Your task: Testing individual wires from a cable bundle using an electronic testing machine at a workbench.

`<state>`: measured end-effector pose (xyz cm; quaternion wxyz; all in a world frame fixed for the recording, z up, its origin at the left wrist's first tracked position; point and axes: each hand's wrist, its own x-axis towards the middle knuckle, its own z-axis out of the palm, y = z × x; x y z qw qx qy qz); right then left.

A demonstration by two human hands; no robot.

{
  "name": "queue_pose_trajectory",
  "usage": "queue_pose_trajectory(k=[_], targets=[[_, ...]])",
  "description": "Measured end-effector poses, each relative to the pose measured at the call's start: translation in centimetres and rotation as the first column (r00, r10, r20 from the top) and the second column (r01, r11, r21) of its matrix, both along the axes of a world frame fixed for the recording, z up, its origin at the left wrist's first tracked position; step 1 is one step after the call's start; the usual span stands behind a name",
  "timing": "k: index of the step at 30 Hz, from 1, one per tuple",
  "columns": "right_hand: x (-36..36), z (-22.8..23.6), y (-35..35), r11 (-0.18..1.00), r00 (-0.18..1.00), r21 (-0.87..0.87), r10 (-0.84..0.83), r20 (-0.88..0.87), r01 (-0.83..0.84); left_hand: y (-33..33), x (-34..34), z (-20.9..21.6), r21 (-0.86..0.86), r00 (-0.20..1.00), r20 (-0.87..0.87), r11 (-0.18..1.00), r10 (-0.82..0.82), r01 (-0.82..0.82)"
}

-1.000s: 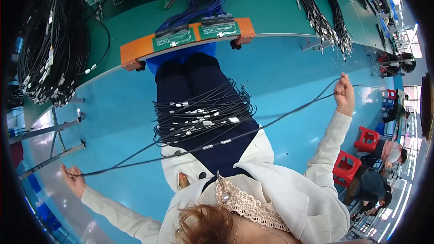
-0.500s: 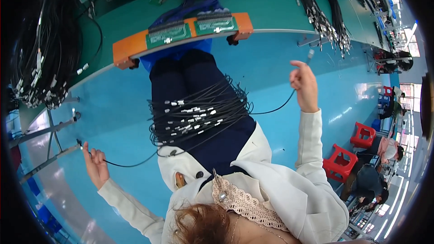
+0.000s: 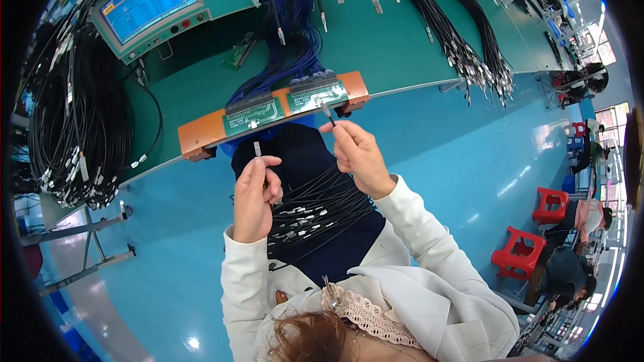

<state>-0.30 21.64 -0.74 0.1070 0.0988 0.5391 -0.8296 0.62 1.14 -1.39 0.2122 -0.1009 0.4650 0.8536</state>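
And it's two hands (image 3: 253, 194), two held plugs (image 3: 257, 149), two green boards (image 3: 253, 119) on one orange bar (image 3: 201, 135), one lit screen (image 3: 149, 3)!

From my remote seat I log both hands brought in from wide apart to near each other. Left hand (image 3: 256, 191), formerly far out left, now holds a pale plug (image 3: 257, 149) upright below the left board (image 3: 249, 121). Right hand (image 3: 357, 155), formerly far right, brings a second plug (image 3: 326, 110) to the right board (image 3: 314, 96); contact unclear. My view tilted upward: screen (image 3: 151, 1) now shows far more.
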Motion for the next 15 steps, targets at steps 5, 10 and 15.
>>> queue_pose_trajectory(k=[5, 10, 15], targets=[[-0.1, -1.6, -0.5, 1.0, 0.998, 0.015, 0.004, 0.06, -0.005, 1.5, -0.6, -0.6, -0.166, 0.979, -0.097, 0.967, 0.178, -0.192], [-0.3, -1.5, -0.8, 0.977, 0.991, -0.21, 0.001, 0.13, 0.027, 2.3, -0.7, -0.8, -0.215, 0.962, -0.111, 0.939, 0.251, -0.27], [-0.6, -1.4, -1.0, 0.952, 0.983, -0.303, 0.029, 0.181, 0.028, 2.1, -0.8, -1.1, -0.181, 0.956, -0.092, 0.94, 0.278, -0.291]])
